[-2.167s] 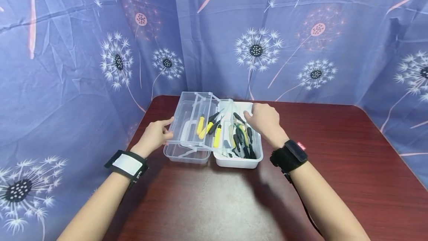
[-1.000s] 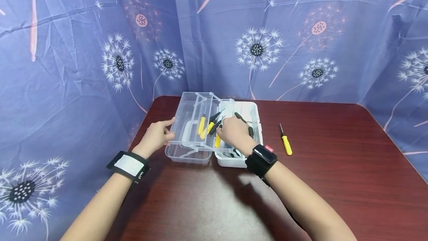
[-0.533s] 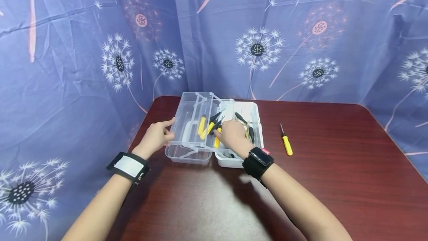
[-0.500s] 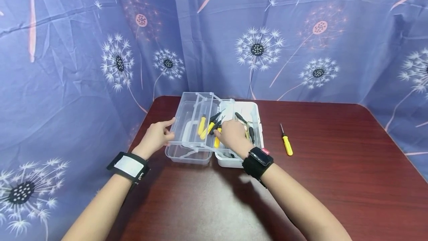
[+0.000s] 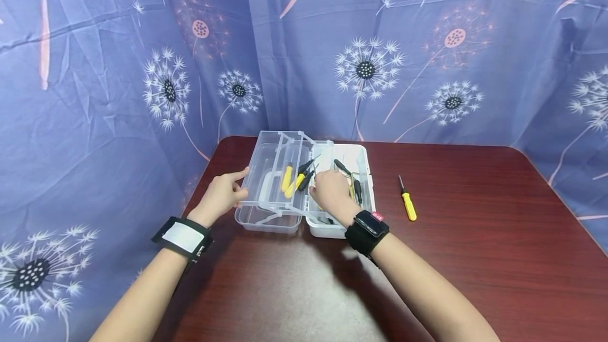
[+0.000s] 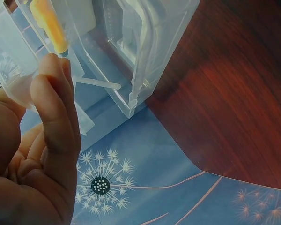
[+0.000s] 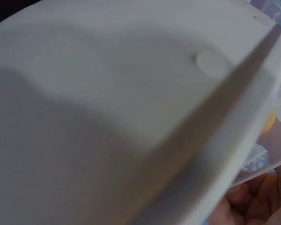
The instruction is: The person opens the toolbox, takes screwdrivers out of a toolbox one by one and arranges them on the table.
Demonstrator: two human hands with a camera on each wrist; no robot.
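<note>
An opened toolbox has a white base (image 5: 326, 231) and a clear lid (image 5: 268, 226) lying to its left. My left hand (image 5: 220, 194) pinches the outer edge of the clear fold-out tray (image 5: 267, 154) between thumb and fingers. In that tray lie yellow-handled screwdrivers (image 5: 286, 177) and black-handled ones. My right hand (image 5: 332, 190) is down in the box, its fingertips hidden, with bits of a yellow handle showing beneath it; it appears to grip a yellow-handled screwdriver. Black-handled tools (image 5: 358, 191) lie beside it in the base. One yellow-handled screwdriver (image 5: 408, 206) rests on the table.
The dark red table (image 5: 475, 215) runs around the toolbox, with a patterned blue curtain (image 5: 304, 67) behind and at the sides. In the right wrist view the white toolbox wall (image 7: 107, 93) fills most of the frame.
A yellow-handled screwdriver has appeared on the table at right. My right hand has gone from the box's right side into it. The yellow handle beside my right thumb has shifted under my hand.
</note>
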